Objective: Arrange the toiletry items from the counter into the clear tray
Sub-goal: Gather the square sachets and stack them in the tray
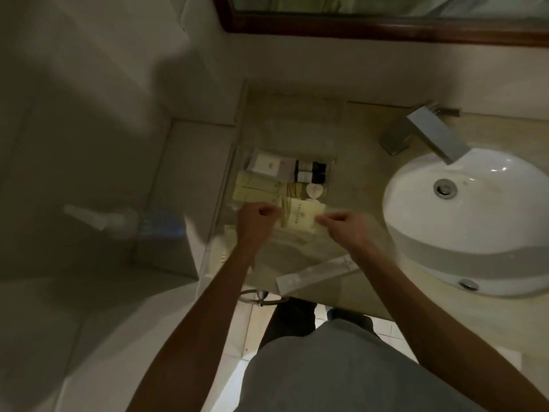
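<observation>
The whole left side of the scene is dim and smeared; a pale, blurred bottle-like shape with a blue part (124, 221) lies there, too soft to identify. The dark wooden mirror frame (386, 28) is cut off by the top edge. The round white basin (475, 221) at the right runs past the right edge, with the square chrome faucet (427, 135) reaching over its far rim.

The beige stone counter (335, 272) fills the middle. The clear plastic tray (334, 162) on it is hard to trace; only faint glints mark its walls. Inside, at the far side, lie a grey and white sachet (267, 168) and, just right of it, two small dark bottles (310, 171) side by side. Nearer lie pale yellow flat boxes (255, 187), partly hidden by the left hand (257, 221), and small white heart-shaped pieces (314, 192), whose nature is unclear.

Both hands pinch a pale yellow packet with tiny print (300, 217) at the near edge of the tray, the left hand closed on its left end, the right hand (344, 227) closed on its right end.

A long clear-wrapped stick-shaped item (315, 273) lies on the counter near the front edge, apart from the tray
</observation>
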